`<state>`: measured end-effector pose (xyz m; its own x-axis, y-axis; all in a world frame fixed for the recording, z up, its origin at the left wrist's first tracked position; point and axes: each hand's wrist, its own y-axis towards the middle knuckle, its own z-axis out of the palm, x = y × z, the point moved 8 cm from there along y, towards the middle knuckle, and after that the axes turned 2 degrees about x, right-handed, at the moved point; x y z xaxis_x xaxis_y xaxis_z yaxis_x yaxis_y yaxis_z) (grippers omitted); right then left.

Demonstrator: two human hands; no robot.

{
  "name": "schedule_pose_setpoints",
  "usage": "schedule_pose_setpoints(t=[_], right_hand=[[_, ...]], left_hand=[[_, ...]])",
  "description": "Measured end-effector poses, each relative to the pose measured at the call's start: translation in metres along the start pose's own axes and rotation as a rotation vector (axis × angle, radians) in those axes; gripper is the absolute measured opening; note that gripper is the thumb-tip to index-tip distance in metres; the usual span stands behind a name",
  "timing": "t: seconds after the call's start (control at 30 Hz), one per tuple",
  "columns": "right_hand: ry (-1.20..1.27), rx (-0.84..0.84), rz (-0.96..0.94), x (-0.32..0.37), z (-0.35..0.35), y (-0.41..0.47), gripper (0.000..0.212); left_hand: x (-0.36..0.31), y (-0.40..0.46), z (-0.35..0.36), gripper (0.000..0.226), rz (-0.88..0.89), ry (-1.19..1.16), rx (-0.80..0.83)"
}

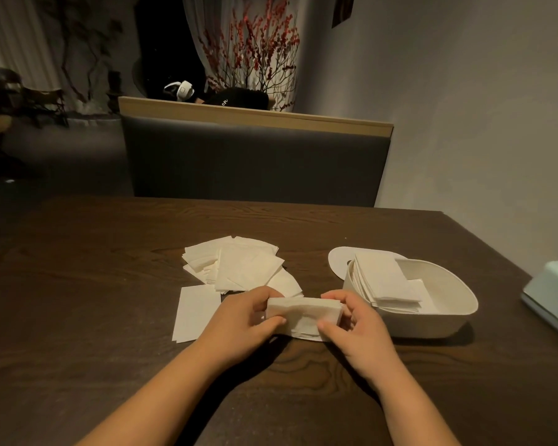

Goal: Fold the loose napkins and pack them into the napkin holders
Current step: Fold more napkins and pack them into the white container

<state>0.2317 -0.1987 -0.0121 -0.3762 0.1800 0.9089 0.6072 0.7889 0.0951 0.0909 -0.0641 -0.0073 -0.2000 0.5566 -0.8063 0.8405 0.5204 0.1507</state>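
Two hands work low on your counter (78, 284): beside the holder (432, 323) and the loose pile (239, 265), your left hand (242, 320) and right hand (358, 323) pinch a folded napkin (303, 312) by its short ends. It looks feather-light, limp and easily torn, so grip the edges gently.

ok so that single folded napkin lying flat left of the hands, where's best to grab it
Take the single folded napkin at its near short edge, coming from the left hand side. It lies flat on the table with that edge and the left long edge bare, while its far right corner sits close against the loose pile. A thumb-and-finger pinch probably lifts it.
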Motion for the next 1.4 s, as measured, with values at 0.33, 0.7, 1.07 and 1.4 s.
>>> schedule_pose_setpoints(t=[0.33, 0.7, 1.07, 1.4], right_hand=[[-0.023, 0.011, -0.018, 0.004, 0.002, -0.001, 0.032], [0.101, 0.212, 0.068, 0.05, -0.019, -0.03, 0.018], [0.217, -0.198, 0.144, 0.056, -0.079, -0.024, 0.035], [0.054, -0.25, 0.281, 0.029, -0.171, 0.007, 0.028]], left_hand=[[0.007, 0.0, -0.002, 0.019, -0.077, -0.033, 0.062], [-0.067, 0.013, 0.007, 0.024, -0.01, -0.318, 0.164], [-0.135, 0.034, 0.085, 0.007, -0.194, -0.786, 0.046], [-0.139, 0.073, 0.065, 0.045, 0.008, -0.22, -0.151]])
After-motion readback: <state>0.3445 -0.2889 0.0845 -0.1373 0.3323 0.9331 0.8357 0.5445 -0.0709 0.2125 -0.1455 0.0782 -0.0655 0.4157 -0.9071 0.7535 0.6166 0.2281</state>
